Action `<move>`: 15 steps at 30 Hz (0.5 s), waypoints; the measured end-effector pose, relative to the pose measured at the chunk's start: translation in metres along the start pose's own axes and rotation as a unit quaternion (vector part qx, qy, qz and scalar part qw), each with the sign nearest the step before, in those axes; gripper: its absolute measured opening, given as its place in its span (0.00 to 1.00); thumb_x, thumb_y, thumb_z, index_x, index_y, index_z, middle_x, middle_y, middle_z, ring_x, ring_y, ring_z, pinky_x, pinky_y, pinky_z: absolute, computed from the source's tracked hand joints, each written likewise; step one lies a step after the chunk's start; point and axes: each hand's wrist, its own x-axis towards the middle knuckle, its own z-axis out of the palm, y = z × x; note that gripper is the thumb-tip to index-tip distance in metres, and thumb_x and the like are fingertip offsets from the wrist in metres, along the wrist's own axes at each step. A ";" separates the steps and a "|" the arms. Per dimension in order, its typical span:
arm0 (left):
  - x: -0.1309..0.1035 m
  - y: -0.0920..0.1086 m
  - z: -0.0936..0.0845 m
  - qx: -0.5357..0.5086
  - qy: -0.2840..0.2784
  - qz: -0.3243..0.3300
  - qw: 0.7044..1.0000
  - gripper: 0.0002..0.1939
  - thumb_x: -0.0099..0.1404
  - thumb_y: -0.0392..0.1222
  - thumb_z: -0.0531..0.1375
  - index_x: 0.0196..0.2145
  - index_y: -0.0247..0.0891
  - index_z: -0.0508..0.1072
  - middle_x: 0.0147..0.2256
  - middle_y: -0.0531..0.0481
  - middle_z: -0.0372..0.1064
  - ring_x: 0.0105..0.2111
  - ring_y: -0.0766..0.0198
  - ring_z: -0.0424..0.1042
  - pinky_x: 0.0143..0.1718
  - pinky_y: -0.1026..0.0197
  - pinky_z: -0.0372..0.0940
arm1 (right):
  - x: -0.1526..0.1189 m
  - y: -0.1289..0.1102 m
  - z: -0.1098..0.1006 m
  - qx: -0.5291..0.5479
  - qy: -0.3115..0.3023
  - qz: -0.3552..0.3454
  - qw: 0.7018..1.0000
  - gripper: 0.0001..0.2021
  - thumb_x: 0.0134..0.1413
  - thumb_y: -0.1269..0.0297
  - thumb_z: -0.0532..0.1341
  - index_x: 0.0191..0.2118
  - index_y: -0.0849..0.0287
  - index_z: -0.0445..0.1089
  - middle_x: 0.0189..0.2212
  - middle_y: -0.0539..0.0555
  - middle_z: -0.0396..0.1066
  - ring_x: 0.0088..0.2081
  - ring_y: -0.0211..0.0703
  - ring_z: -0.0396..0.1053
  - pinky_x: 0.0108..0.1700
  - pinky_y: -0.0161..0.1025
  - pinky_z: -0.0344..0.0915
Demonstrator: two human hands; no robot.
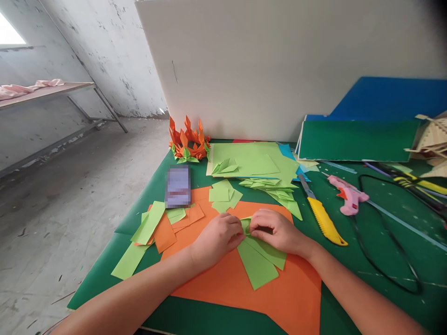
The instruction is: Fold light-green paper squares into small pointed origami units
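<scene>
Above a large orange paper sheet (209, 284), my left hand (220, 235) and my right hand (275, 230) pinch a small green paper piece (246, 227) from either side. Its far edge looks bent, but the fingertips cover part of it. Directly below the hands, green paper strips (258, 267) lie overlapping on the orange sheet. Small green squares (223, 195) rest just beyond my left hand. More green rectangles (150, 223) and orange rectangles (165, 233) are scattered to the left.
A folded orange-and-green paper crown-like piece (188, 142) stands at the back left. Beside it are a blurred purple rectangular object (178, 186) and stacked green sheets (244, 156). At right lie a yellow utility knife (323, 218), a pink glue gun (349, 195) and its black cord (370, 274).
</scene>
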 end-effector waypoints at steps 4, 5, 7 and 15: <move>0.000 0.000 -0.003 -0.035 0.000 0.008 0.999 0.09 0.69 0.39 0.57 0.32 0.37 0.74 0.32 0.50 0.73 0.33 0.63 0.71 0.40 0.60 0.64 | -0.001 0.000 0.002 0.004 0.009 0.026 1.000 0.06 0.61 0.68 0.59 0.32 0.56 0.70 0.29 0.51 0.71 0.34 0.42 0.67 0.37 0.38 0.65; -0.001 0.000 -0.003 -0.044 0.001 0.000 0.999 0.08 0.68 0.40 0.58 0.32 0.37 0.74 0.32 0.50 0.74 0.33 0.63 0.71 0.40 0.60 0.64 | -0.001 0.000 0.002 0.005 0.012 0.036 0.999 0.05 0.61 0.68 0.60 0.33 0.56 0.71 0.29 0.51 0.71 0.34 0.42 0.67 0.37 0.38 0.65; -0.001 0.001 -0.003 -0.057 0.002 -0.027 0.998 0.08 0.67 0.40 0.58 0.31 0.37 0.74 0.33 0.49 0.73 0.33 0.63 0.71 0.39 0.62 0.65 | -0.002 0.000 0.003 0.008 0.018 0.057 0.998 0.02 0.60 0.67 0.60 0.36 0.55 0.71 0.30 0.51 0.71 0.34 0.41 0.67 0.36 0.37 0.65; 0.001 0.006 -0.003 -0.065 -0.015 -0.107 0.992 0.03 0.64 0.33 0.59 0.32 0.36 0.71 0.31 0.51 0.69 0.29 0.66 0.69 0.32 0.65 0.65 | -0.002 -0.002 0.005 0.006 0.028 0.089 0.996 0.02 0.58 0.69 0.60 0.35 0.55 0.68 0.30 0.50 0.70 0.33 0.41 0.67 0.35 0.36 0.65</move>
